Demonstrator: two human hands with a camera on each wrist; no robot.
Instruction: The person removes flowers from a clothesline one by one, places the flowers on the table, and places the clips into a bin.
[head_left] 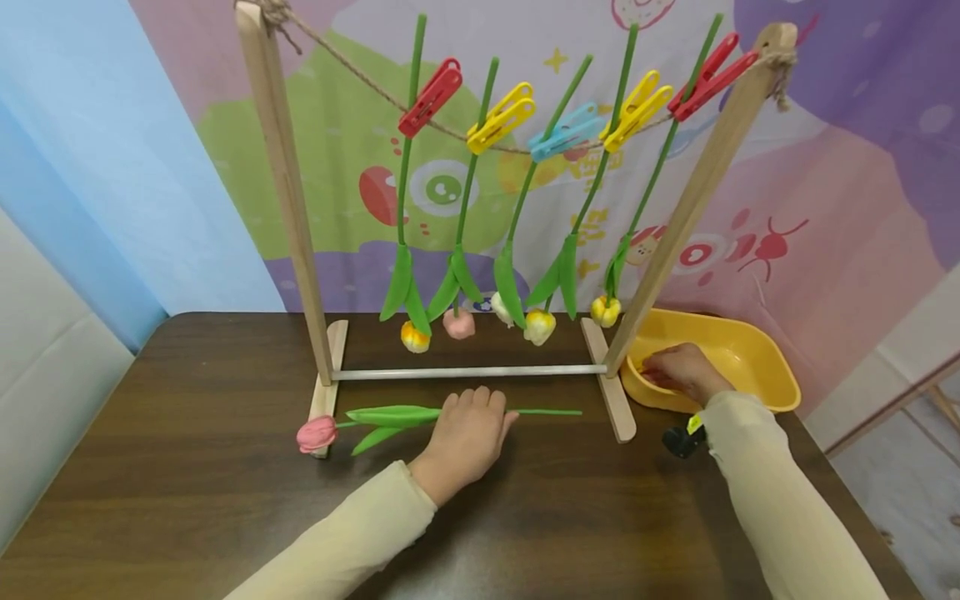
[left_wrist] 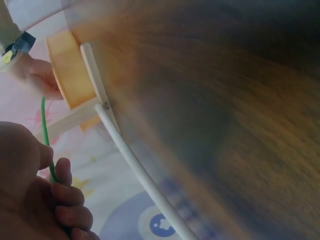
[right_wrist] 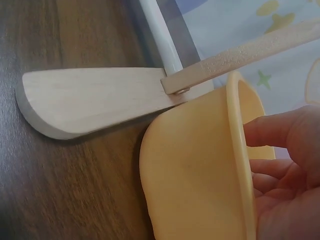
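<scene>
My left hand grips the green stem of an artificial pink tulip just above the table. Its bloom points left, over the foot of a wooden stand. In the left wrist view the thin stem passes between the thumb and curled fingers. My right hand reaches over the near left rim of a yellow basin. In the right wrist view the basin's wall hides the fingertips, so whatever they may hold cannot be made out.
A wooden stand with a white crossbar spans the table's back. Along its twine, red, yellow and blue clothespins hold several tulips upside down. A cartoon-printed cloth hangs behind.
</scene>
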